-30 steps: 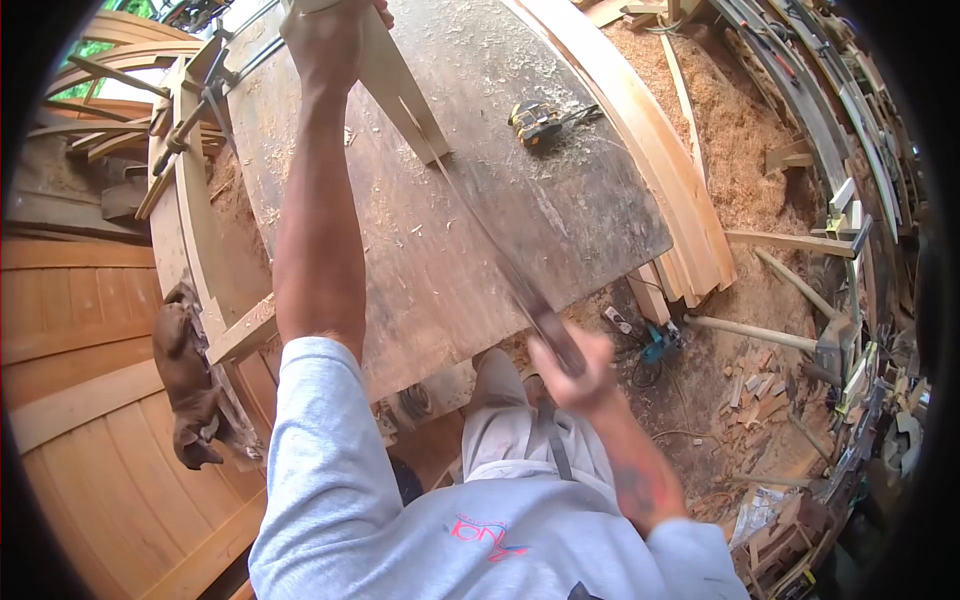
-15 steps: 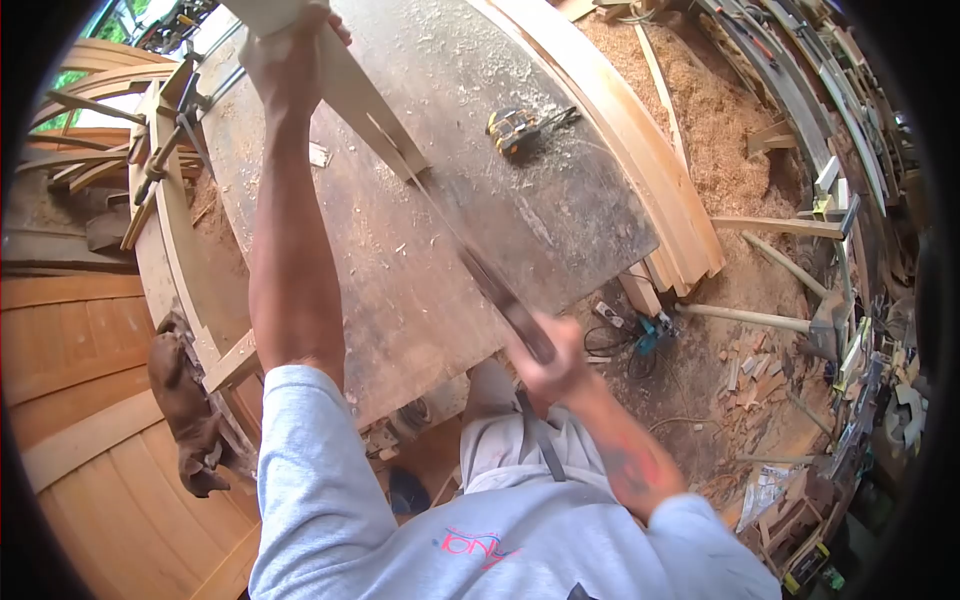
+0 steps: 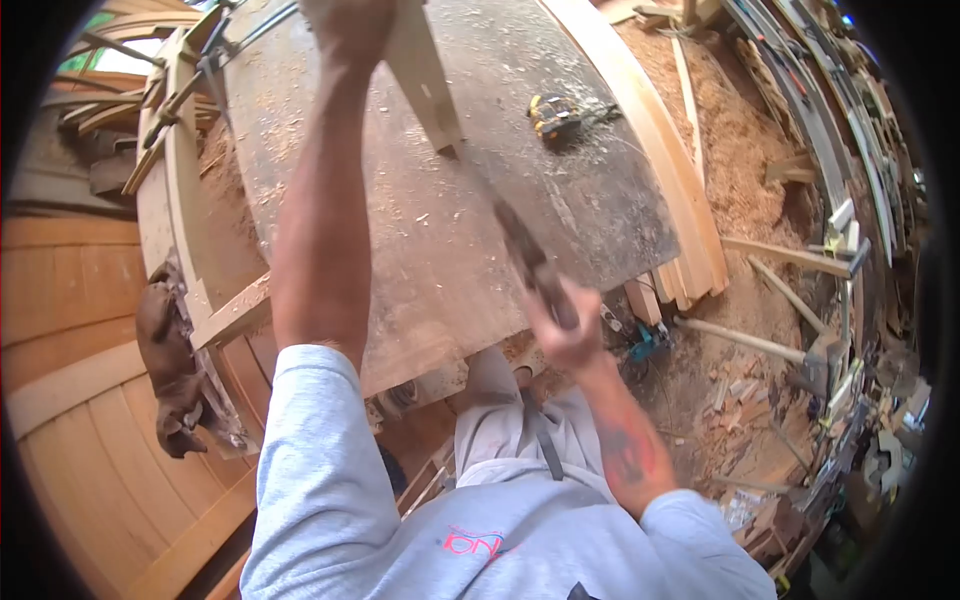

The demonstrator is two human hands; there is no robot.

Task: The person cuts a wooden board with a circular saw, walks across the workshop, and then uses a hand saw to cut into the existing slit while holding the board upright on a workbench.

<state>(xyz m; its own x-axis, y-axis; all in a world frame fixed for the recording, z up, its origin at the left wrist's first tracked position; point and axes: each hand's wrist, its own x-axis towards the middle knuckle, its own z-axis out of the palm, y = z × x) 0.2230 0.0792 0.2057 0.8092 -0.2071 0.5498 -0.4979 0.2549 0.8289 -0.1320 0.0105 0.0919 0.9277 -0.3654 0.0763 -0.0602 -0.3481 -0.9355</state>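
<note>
My right hand (image 3: 568,328) is wrapped round the brown handle of a handsaw (image 3: 520,243), whose thin blade is blurred and reaches up to the end of a pale board (image 3: 424,85). The board lies slanting over the worn brown worktable (image 3: 430,260). At the top edge of the view, my left hand (image 3: 350,25) is beside the board's upper part. It is blurred and its fingers are cut off by the frame.
A yellow and black tape measure (image 3: 554,116) lies among shavings on the table. Long curved boards (image 3: 660,150) run along its right side. A clamp (image 3: 165,115) is at the upper left. Below it, a brown dog (image 3: 168,350) lies down. Wood scraps (image 3: 740,400) litter the right floor.
The view has shifted, so the table and tape measure appear further right. The saw still meets the board's end, held in my right hand. My left hand is now nearer the top edge.
</note>
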